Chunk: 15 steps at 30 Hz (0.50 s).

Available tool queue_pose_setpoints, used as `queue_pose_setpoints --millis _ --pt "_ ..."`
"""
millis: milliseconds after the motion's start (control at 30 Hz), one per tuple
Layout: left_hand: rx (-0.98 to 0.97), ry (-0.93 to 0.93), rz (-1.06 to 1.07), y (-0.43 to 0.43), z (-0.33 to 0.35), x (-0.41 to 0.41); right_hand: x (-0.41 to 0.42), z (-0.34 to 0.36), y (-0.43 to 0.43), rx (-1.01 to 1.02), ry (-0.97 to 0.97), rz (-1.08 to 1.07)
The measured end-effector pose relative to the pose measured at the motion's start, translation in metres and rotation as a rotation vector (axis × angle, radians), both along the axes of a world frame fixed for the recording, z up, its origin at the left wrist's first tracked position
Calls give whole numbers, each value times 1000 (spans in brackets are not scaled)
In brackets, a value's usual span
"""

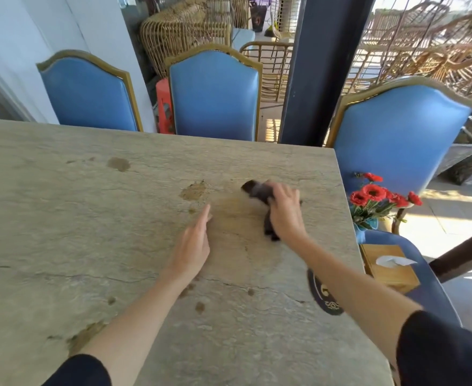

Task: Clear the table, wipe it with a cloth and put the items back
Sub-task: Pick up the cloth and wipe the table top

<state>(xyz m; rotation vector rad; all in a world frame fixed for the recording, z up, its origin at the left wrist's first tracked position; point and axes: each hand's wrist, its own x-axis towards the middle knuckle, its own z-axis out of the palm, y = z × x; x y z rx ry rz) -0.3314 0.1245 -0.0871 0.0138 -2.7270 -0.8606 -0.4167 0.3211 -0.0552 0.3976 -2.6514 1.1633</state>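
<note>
Cloth (253, 189): dark and bunched, it lies on the surface (62, 218) under the right hand (283, 211). One end sticks out beyond the fingertips and the other trails back past the wrist. From my feed, that hand's fingers are curled down over the cloth, gripping it and pressing it against the stone top. The hand and cloth are smeared with blur, so I cannot make out the thumb.

The left hand (194, 243) is to the left of the right hand, apart from the cloth. Its fingers are straight and pressed together, and it is turned edge-on and holds nothing. I cannot tell whether it touches the surface.

Between the two hands the stone looks darker and damp. A brown stain (194, 190) sits just beyond the left fingertips, and a smaller blotch (118, 164) lies farther off to that hand's left. A few small spots lie near the left forearm.

A dark round mat (322, 298) with a pale pattern lies under the right forearm, by the surface's right edge.

To the right of the right hand, past that edge, I see red flowers (377, 196). Nearer me, a wooden tissue box (388, 267) rests on a blue chair seat (430, 291). Three blue chair backs stand beyond the hands.
</note>
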Motion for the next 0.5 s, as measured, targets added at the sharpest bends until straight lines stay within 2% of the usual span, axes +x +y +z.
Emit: queue_pose_setpoints --millis 100,167,300,500 --pt "-56 -50 19 -2 -7 -1 -57 -12 9 249 -48 -162" --pt "-94 -58 20 -2 -9 -3 -77 -18 -9 364 -70 -154" --pt "-113 -47 33 -3 -6 -1 -71 -17 -61 412 9 80" --pt "-54 81 112 -2 1 1 29 -33 -53 288 176 455"
